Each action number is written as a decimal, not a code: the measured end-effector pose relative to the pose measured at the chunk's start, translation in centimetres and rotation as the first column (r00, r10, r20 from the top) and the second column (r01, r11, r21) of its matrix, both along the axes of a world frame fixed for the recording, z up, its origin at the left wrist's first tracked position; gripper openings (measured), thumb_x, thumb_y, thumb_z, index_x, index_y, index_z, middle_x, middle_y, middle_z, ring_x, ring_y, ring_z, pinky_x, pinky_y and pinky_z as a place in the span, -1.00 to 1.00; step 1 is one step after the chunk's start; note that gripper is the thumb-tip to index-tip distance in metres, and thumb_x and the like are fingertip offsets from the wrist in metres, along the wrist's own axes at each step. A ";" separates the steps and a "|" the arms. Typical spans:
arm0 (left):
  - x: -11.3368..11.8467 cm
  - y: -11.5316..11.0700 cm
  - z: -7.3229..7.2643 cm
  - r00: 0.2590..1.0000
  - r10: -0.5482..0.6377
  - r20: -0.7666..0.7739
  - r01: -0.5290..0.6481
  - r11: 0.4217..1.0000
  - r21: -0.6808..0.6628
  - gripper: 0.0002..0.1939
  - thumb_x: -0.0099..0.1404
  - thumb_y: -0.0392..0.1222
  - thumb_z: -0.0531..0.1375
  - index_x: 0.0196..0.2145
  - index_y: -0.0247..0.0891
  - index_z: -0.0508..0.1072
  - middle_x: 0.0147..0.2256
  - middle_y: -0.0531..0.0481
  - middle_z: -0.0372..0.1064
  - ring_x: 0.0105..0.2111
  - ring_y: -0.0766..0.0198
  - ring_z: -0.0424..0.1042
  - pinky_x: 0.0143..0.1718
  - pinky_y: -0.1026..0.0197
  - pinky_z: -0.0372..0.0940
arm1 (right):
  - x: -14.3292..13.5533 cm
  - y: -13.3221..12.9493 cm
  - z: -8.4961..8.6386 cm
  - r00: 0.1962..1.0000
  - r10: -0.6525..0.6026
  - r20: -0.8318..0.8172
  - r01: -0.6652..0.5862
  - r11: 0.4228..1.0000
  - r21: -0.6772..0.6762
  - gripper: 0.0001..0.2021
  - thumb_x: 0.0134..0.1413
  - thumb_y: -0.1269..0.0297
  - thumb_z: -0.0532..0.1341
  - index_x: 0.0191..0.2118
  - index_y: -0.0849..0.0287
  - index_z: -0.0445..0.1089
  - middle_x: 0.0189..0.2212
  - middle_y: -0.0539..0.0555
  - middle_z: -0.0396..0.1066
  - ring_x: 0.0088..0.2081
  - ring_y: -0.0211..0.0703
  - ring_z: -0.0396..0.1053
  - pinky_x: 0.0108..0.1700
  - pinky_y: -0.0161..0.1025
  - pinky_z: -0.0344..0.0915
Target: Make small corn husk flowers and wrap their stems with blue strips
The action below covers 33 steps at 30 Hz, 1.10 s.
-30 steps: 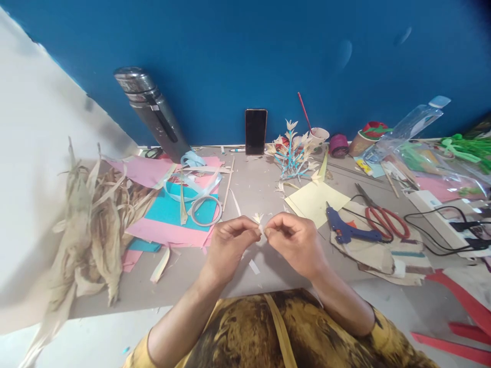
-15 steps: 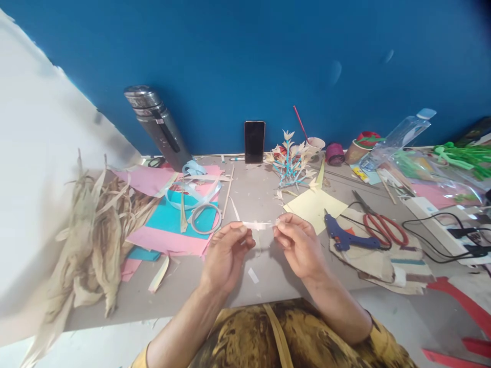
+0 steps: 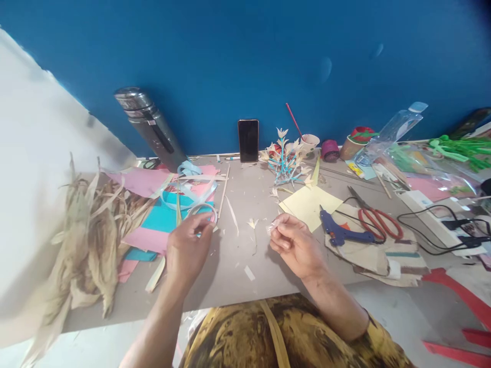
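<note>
Mottled yellow and brown cloth (image 3: 245,332) covers the lap at the near edge of the matte grey-brown tabletop (image 3: 230,286). Just beyond lies a flat white rectangular strip (image 3: 249,273). Farther in, a small cream flower with pointed petals (image 3: 252,223) lies on the tabletop between the hands, its thin stem pointing toward the lap.

The right hand (image 3: 293,240) pinches a crumpled, translucent whitish scrap (image 3: 273,226) between thumb and forefinger, its other fingers curled. The left hand (image 3: 192,243) is bent over the near rim of a smooth, pale ring-shaped tape roll (image 3: 215,208); whether its fingers grip the roll cannot be told.

Wrinkled, fibrous tan husks (image 3: 103,245) heap at left, beside flat pink and turquoise paper sheets (image 3: 157,217). At right, a blue glue gun with a pointed nozzle (image 3: 345,232) and red-handled metal scissors (image 3: 374,217) lie on folded beige cloth (image 3: 368,255), near square pale-yellow paper (image 3: 310,204).

Farther back, spiky cream blooms on bright blue stems (image 3: 286,163) stand near an upright black phone (image 3: 248,140). A grey metal cylindrical flask (image 3: 153,130) leans before the smooth blue wall (image 3: 230,61).
</note>
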State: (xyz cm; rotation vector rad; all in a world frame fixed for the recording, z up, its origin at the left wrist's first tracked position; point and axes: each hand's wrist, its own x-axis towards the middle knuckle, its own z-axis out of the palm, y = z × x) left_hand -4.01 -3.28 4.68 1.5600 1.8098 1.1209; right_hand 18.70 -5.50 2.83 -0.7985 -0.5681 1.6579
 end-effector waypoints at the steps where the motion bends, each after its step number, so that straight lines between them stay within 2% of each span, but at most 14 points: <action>1: 0.6 -0.3 0.1 0.998 -0.044 0.042 0.045 0.999 -0.020 -0.81 0.21 -0.17 0.24 -0.24 -0.17 0.62 -0.36 -0.02 0.55 -0.26 0.12 0.50 -0.15 0.14 0.35 | -0.1 -0.1 -0.1 0.999 0.009 0.030 -0.010 1.000 0.019 -0.88 -0.10 0.29 0.36 -0.44 0.16 0.41 -0.62 -0.09 0.36 -0.66 -0.46 -0.07 -0.56 -0.40 -0.09; 3: 2.1 -1.0 0.4 0.961 -0.172 0.214 0.183 0.983 -0.029 -0.76 0.27 -0.13 0.21 -0.15 -0.19 0.61 -0.31 -0.05 0.59 -0.18 0.11 0.52 -0.04 0.09 0.35 | -0.3 -0.3 -0.1 0.988 0.013 0.154 -0.024 0.997 0.072 -0.90 -0.06 0.29 0.35 -0.43 0.17 0.45 -0.62 -0.07 0.37 -0.64 -0.43 -0.02 -0.55 -0.39 -0.05; 5: 3.7 -1.5 0.7 0.840 -0.282 0.464 0.337 0.941 -0.039 -0.69 0.25 -0.11 0.26 -0.06 -0.20 0.58 -0.18 -0.10 0.60 -0.13 0.10 0.53 -0.04 0.08 0.38 | -0.5 -0.7 0.1 0.942 -0.017 0.335 -0.033 0.989 0.141 -0.93 0.00 0.31 0.33 -0.43 0.17 0.47 -0.60 -0.06 0.39 -0.61 -0.40 0.07 -0.53 -0.37 0.02; 7: 4.8 -1.8 0.8 0.716 -0.301 0.630 0.435 0.898 -0.065 -0.66 0.20 -0.12 0.33 -0.06 -0.22 0.57 -0.14 -0.14 0.60 -0.13 0.09 0.55 -0.08 0.10 0.41 | -0.5 -1.0 0.4 0.865 -0.060 0.498 -0.048 0.979 0.201 -0.93 0.03 0.34 0.30 -0.43 0.17 0.47 -0.58 -0.05 0.40 -0.57 -0.36 0.17 -0.49 -0.37 0.11; 9: 5.4 -1.9 0.7 0.663 -0.261 0.701 0.454 0.885 -0.100 -0.68 0.17 -0.14 0.37 -0.11 -0.25 0.58 -0.19 -0.15 0.61 -0.18 0.13 0.55 -0.14 0.15 0.42 | -0.5 -1.3 0.8 0.797 -0.098 0.596 -0.061 0.969 0.241 -0.93 0.03 0.36 0.28 -0.44 0.17 0.46 -0.58 -0.05 0.40 -0.54 -0.33 0.23 -0.47 -0.36 0.17; 13: 5.4 -2.0 0.1 0.626 -0.185 0.758 0.441 0.885 -0.148 -0.72 0.13 -0.16 0.41 -0.19 -0.26 0.59 -0.35 -0.06 0.60 -0.34 0.27 0.52 -0.23 0.25 0.39 | -0.5 -1.6 1.5 0.734 -0.129 0.667 -0.085 0.957 0.278 -0.91 0.03 0.36 0.24 -0.46 0.17 0.44 -0.60 -0.06 0.38 -0.57 -0.33 0.24 -0.50 -0.37 0.18; 18: 5.0 -2.3 -0.3 0.587 -0.188 0.787 0.486 0.859 -0.158 -0.69 0.09 -0.17 0.44 -0.19 -0.26 0.57 -0.40 -0.01 0.54 -0.38 0.32 0.48 -0.26 0.29 0.35 | -0.4 -1.5 1.4 0.732 -0.104 0.673 -0.106 0.959 0.263 -0.91 0.03 0.38 0.23 -0.46 0.17 0.43 -0.60 -0.06 0.41 -0.55 -0.33 0.30 -0.47 -0.38 0.20; 23: 4.7 -2.4 0.0 0.616 -0.227 0.755 0.522 0.834 -0.176 -0.71 0.08 -0.16 0.44 -0.23 -0.28 0.58 -0.43 0.01 0.48 -0.41 0.34 0.42 -0.32 0.30 0.30 | -0.4 -1.3 1.4 0.752 -0.074 0.654 -0.106 0.967 0.232 -0.91 0.01 0.37 0.23 -0.48 0.17 0.41 -0.61 -0.07 0.39 -0.55 -0.33 0.28 -0.48 -0.38 0.20; 27: 4.6 -2.4 0.4 0.620 -0.260 0.740 0.575 0.793 -0.204 -0.79 0.08 -0.16 0.43 -0.32 -0.28 0.60 -0.45 0.03 0.45 -0.44 0.38 0.37 -0.38 0.33 0.26 | -0.4 -1.5 1.5 0.752 -0.073 0.656 -0.092 0.972 0.215 -0.90 -0.01 0.35 0.23 -0.50 0.17 0.40 -0.62 -0.07 0.37 -0.55 -0.31 0.27 -0.48 -0.37 0.20; 33: 4.3 -2.4 0.3 0.646 -0.330 0.688 0.637 0.729 -0.249 -0.85 0.12 -0.16 0.39 -0.35 -0.27 0.62 -0.42 0.02 0.48 -0.47 0.39 0.34 -0.37 0.30 0.27 | -0.6 -1.8 1.3 0.757 -0.043 0.652 -0.114 0.974 0.196 -0.91 -0.03 0.36 0.23 -0.50 0.18 0.41 -0.61 -0.06 0.37 -0.55 -0.32 0.25 -0.49 -0.37 0.17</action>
